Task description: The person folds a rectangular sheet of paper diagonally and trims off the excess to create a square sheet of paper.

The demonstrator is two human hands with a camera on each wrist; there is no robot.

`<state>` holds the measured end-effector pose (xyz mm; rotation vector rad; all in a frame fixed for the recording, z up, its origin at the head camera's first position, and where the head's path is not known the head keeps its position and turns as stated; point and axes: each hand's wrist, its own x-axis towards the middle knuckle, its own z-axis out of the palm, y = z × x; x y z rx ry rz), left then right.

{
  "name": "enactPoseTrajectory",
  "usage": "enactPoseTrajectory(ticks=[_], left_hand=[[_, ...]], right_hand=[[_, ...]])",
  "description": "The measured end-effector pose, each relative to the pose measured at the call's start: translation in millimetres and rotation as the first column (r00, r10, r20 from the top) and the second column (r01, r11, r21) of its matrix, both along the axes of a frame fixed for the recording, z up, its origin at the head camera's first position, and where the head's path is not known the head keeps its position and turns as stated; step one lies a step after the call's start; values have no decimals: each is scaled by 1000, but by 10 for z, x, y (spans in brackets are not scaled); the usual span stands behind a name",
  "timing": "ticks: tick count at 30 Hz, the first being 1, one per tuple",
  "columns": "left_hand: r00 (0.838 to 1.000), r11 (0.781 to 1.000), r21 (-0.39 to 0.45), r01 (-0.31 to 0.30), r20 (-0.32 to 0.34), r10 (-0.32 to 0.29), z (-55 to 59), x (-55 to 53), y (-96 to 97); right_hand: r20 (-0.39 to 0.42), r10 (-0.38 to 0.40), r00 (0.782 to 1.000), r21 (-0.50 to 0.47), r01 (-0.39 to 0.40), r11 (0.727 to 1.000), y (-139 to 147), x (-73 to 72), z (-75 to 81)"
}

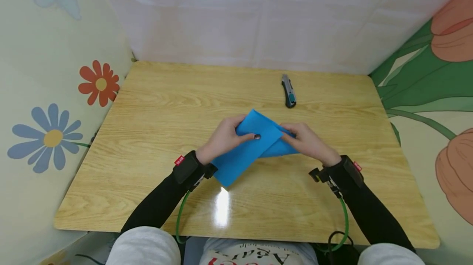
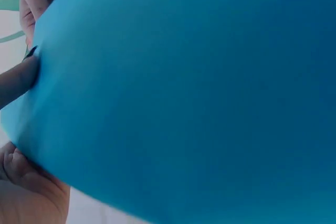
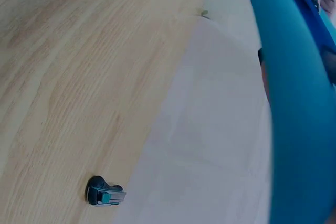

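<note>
A folded sheet of blue paper point(image 1: 247, 150) is held up over the table between both hands. The left hand point(image 1: 230, 135) pinches its left part, thumb on the near face and the other fingers behind. At the right end, the right hand point(image 1: 304, 140) grips a folded-over flap between thumb and fingers. In the left wrist view the blue paper point(image 2: 184, 98) fills most of the picture, with the left thumb pressed on its face. The right wrist view shows the paper point(image 3: 299, 103) edge-on, hiding most of the right hand.
A utility knife point(image 1: 289, 91) with a grey and black handle lies on the wooden table point(image 1: 166, 92) beyond the paper, towards the back. A white cloth point(image 1: 240, 19) hangs behind the table. Painted walls flank it on both sides. Green cables point(image 1: 181, 215) run from the wrist cameras.
</note>
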<state>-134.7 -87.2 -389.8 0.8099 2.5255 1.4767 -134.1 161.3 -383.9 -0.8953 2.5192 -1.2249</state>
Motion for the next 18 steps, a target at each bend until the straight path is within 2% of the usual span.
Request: enactPoseTrajectory(ticks=[3,6,9,13,16,18], left_hand=[[1000,1000,-23,1,4,-1,46,7,11],[1000,1000,7,2,6,-2,37,5,15],[1000,997,76,4,-24,-2,-121,-38,-2],[992,994,112,6,-130,9,-477,-192,-38],[982,989,149,5,-186,23,-639,-272,-54],[981,981,192,1,-193,37,-692,-286,-61]], right_hand=[[-38,-21,999,-9,21,1000,-7,27,-55],[-68,-31,997,-17,30,999,-4,53,-95],[-76,-38,996,-29,35,999,0,65,-101],[-68,-20,997,-46,17,999,9,70,-70],[-87,21,996,-62,-26,998,21,81,-57],[-117,40,992,-67,-48,997,25,92,-42]])
